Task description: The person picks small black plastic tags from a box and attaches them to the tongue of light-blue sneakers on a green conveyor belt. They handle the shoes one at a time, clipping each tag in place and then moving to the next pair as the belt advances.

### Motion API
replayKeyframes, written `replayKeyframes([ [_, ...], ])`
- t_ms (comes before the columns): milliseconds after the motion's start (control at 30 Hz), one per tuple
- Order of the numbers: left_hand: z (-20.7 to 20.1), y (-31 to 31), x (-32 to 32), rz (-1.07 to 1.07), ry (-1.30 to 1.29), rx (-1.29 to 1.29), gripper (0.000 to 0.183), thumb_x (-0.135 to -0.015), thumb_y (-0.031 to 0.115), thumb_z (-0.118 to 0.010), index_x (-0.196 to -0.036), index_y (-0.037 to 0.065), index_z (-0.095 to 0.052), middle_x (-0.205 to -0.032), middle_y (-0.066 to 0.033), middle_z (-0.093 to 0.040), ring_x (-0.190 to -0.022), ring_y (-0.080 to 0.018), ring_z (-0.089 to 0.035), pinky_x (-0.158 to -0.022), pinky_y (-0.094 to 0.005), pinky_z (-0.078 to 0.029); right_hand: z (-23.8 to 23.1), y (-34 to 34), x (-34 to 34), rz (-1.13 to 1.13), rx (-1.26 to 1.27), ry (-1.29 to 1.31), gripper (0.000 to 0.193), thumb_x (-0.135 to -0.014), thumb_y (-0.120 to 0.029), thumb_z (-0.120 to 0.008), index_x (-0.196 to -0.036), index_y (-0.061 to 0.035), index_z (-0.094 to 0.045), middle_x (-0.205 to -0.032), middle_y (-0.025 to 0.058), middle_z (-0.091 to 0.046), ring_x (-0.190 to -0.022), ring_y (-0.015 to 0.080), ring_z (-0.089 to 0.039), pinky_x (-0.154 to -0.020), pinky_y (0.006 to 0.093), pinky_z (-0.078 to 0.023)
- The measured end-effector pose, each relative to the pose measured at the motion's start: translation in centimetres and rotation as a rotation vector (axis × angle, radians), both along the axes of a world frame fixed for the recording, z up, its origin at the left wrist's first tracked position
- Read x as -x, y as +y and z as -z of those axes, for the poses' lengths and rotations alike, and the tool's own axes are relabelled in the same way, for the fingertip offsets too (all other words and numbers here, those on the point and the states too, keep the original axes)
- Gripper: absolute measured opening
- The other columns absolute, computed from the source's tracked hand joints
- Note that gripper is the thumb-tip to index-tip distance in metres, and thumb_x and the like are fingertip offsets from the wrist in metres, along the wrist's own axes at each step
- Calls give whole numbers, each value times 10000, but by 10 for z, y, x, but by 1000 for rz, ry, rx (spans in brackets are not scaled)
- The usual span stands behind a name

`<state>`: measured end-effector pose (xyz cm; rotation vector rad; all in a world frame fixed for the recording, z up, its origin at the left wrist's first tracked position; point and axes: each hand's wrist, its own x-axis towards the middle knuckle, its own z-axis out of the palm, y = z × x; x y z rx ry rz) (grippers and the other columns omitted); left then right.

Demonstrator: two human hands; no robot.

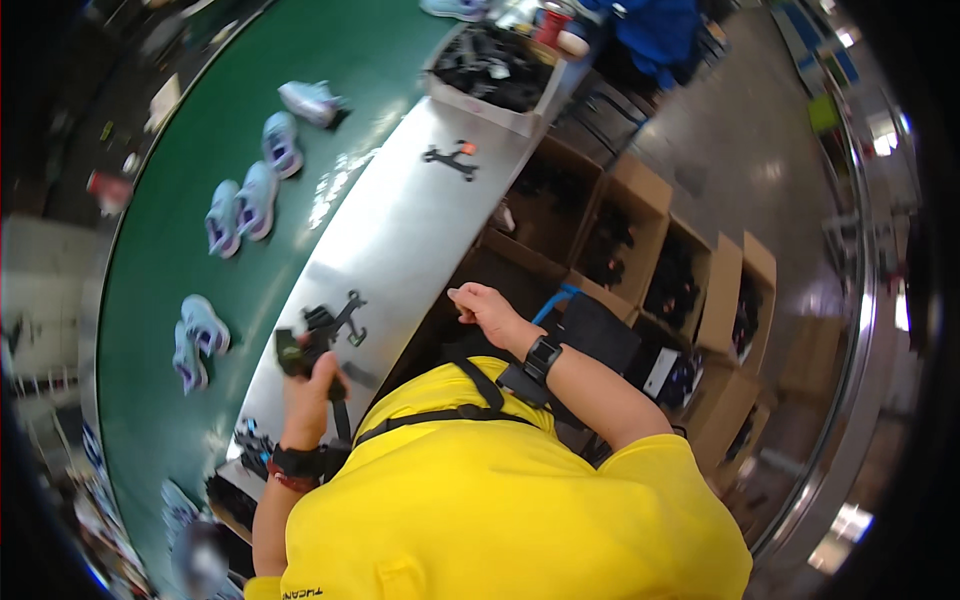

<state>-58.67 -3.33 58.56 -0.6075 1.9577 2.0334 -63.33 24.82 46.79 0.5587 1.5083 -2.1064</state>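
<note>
My left hand (312,395) is closed around a dark, blocky object (292,354) over the near part of the metal bench. A black strap-like piece (341,412) hangs beside the thumb; the object's kind is unclear. Just beyond it, a black branched plastic piece (348,318) lies on the bench, its near end partly overlapped by other dark parts. My right hand (488,315) is held in front of my body, off the bench's right edge. Its fingers are curled in, and nothing shows in them. Farther up lies another black branched piece (456,160) with an orange tag.
The metal bench (370,220) runs beside a green conveyor belt (150,300) carrying pale blue shoes (258,200). A white box (490,75) of black pieces stands at the far end. Cardboard boxes (640,185) line the right, near a dark chair (600,335).
</note>
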Motion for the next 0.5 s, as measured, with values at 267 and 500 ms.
replayKeyframes([
  [267, 11, 7, 16, 69, -150, 82, 400, -907, 182, -602, -1224, 52, -396, -690, -54, -528, -546, -164, -546, -470, -302, -474, 119, 95, -16, 550, 3, -352, 137, -875, -195, -614, -823, -97, -533, -656, 16, -540, -520, 120, -512, -473, 275, -470],
  [500, 2, 41, 58, 115, -167, 153, 420, -914, 193, -596, -1245, 37, -391, -713, -65, -565, -569, -167, -576, -497, -306, -496, 159, 83, 93, 695, -78, -270, 265, -892, -270, -633, -910, -28, -528, -760, 66, -578, -590, 162, -575, -477, 298, -494],
])
